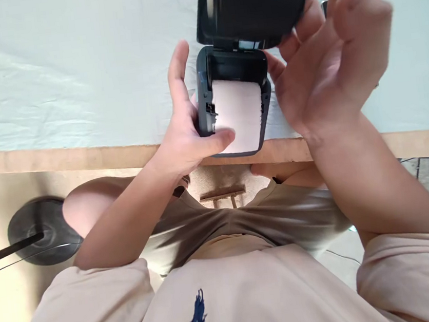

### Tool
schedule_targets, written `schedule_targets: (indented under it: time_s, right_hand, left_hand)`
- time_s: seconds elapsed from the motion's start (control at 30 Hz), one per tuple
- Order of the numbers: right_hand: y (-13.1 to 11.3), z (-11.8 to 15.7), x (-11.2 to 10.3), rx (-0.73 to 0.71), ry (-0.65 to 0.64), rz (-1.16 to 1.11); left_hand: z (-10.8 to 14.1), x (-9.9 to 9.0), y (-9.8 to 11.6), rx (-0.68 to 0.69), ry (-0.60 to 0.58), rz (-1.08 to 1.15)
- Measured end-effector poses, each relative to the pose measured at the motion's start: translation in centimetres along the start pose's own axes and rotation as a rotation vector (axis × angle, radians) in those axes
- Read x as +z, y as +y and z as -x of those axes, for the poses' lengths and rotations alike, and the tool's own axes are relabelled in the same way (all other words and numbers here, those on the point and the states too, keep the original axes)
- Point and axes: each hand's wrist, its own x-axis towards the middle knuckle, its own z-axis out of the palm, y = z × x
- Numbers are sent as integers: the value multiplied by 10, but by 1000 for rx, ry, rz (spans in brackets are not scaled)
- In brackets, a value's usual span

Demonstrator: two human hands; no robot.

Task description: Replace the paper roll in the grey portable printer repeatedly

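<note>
A small black receipt printer [204,97] is held over the table's near edge with its lid [255,9] swung up and away from me. White paper [241,109] fills its inner bay. My left hand [191,127] grips the printer's left side, the thumb lying over the near end of the paper and the index finger stretched upward. On the other side, my right hand [327,60] is at the lid's right edge. Some of its fingers reach behind the lid and are hidden; the others are raised and slightly blurred.
The table [53,71] is covered by a pale blue cloth, with a wooden front edge [55,158] just before my lap. On the floor at the left stands a round black base [31,218] with a pole. A dark object [324,8] shows partly behind my right hand.
</note>
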Motion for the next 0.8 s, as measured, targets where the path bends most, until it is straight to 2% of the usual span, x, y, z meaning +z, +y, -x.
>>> schedule_targets:
  time_s: [0.1,0.2,0.37,0.5,0.7,0.8]
  right_hand:
    - [13,0,-5,47,34,136]
    - [28,2,-11,135,-63,277]
    - [29,9,-6,237,-211,146]
    - [21,12,-1,315,-280,83]
    - [22,16,3,185,-209,323]
    - [28,14,0,110,-230,306]
  left_hand:
    - [3,5,5,-20,25,44]
    - [5,11,12,-93,96,53]
    - [5,10,10,-105,138,116]
    - [4,5,3,-23,106,190]
    - [1,9,5,60,99,170]
    - [-2,12,6,47,122,196]
